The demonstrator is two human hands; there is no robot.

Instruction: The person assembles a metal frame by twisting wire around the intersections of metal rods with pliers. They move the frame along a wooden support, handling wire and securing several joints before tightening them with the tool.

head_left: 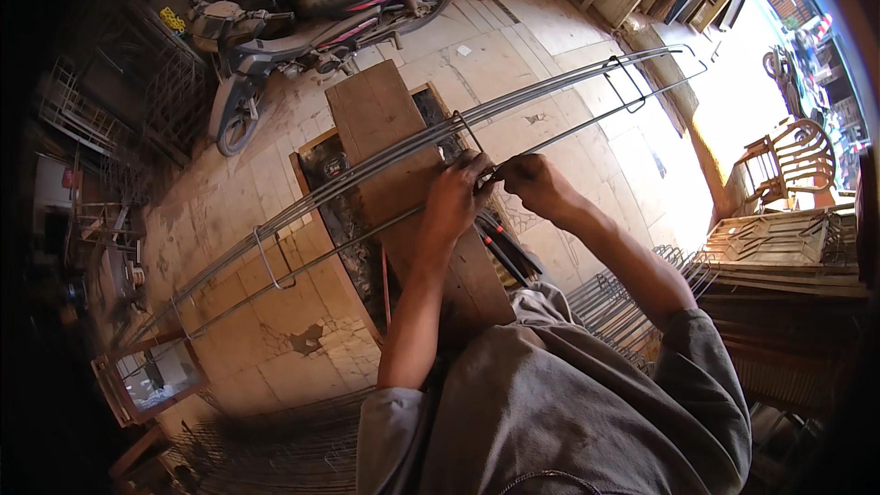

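Observation:
Several long steel bars lie slantwise across a wooden plank. A lone steel bar runs nearer to me, with bent wire stirrups around the bars, including a stirrup on the left and a stirrup on the right. My left hand is closed around the near bar beside the middle stirrup. Close against it, my right hand is closed with fingers pinched at the same joint. What the right fingers hold is too small to make out.
Beneath the plank sits a wooden-framed tray of dark items. Dark-handled tools with red bands lie by my lap. A motorbike stands at far left. Bent rods are piled at right, near a wooden chair.

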